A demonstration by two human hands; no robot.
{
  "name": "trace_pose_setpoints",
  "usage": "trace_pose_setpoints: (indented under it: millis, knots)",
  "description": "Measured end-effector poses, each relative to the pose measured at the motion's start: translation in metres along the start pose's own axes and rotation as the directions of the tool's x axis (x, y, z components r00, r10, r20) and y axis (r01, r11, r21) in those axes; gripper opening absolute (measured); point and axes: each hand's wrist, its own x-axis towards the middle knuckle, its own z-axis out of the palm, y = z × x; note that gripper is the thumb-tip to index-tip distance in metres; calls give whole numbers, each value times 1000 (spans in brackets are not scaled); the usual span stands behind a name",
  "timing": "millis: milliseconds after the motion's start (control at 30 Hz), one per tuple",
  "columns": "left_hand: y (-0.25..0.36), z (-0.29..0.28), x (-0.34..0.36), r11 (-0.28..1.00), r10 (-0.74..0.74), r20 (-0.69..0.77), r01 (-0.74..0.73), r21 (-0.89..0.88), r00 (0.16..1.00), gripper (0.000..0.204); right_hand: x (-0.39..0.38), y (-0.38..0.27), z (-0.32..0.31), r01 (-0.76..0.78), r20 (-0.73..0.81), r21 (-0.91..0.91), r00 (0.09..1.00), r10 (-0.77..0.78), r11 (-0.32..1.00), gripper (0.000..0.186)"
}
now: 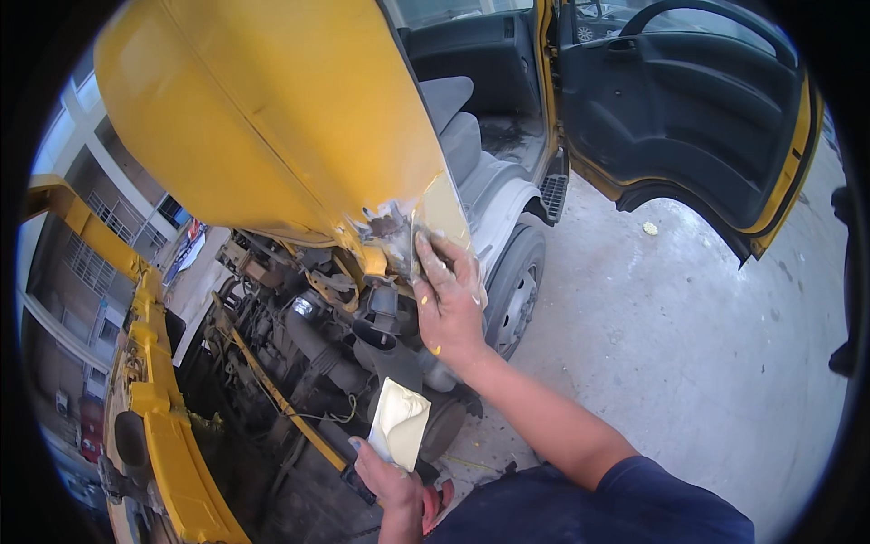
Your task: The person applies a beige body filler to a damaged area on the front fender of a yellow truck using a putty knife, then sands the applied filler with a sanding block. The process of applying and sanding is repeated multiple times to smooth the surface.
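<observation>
My left hand [388, 476] comes up from the lower edge, closed on a small flat putty board [385, 442]. Cream-coloured body filler [403, 412] lies heaped on that board. Up at the lower corner of the yellow cab panel [299, 118], my right hand [451, 295] grips a thin putty spreader [414, 247], which shows almost edge-on. Fingers of this hand press close to the panel and hide part of it. Beside them are a smooth cream filler patch [444, 210] and a rough grey, paint-stripped area [388, 231]. Yellow and pale smears mark the right hand.
Below the panel lies the exposed engine bay [313, 349] with hoses and brackets. A yellow front frame [181, 453] runs along the left. The front wheel [518, 295] stands behind my right hand, and the cab door [680, 118] hangs wide open over concrete ground [652, 344].
</observation>
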Motion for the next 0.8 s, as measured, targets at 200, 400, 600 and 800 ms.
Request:
trace_pose_setpoints:
  millis: [200,400,600,800]
  knots:
    - [6,11,-6,999,27,36,-27,18,999,80,31,11,-19,-58,-148,-4,987,56,998,53]
    - [-1,-4,-9,999,35,47,-37,29,998,78,44,6,7,-21,-176,-115,984,0,993,58]
    - [-9,-5,-7,1000,-1,17,2,-11,1000,77,4,-6,-17,32,1,51,1000,-32,998,60]
    - [-4,2,-10,1000,-7,21,7,5,1000,81,45,43,-28,-101,-193,-52,977,89,994,44]
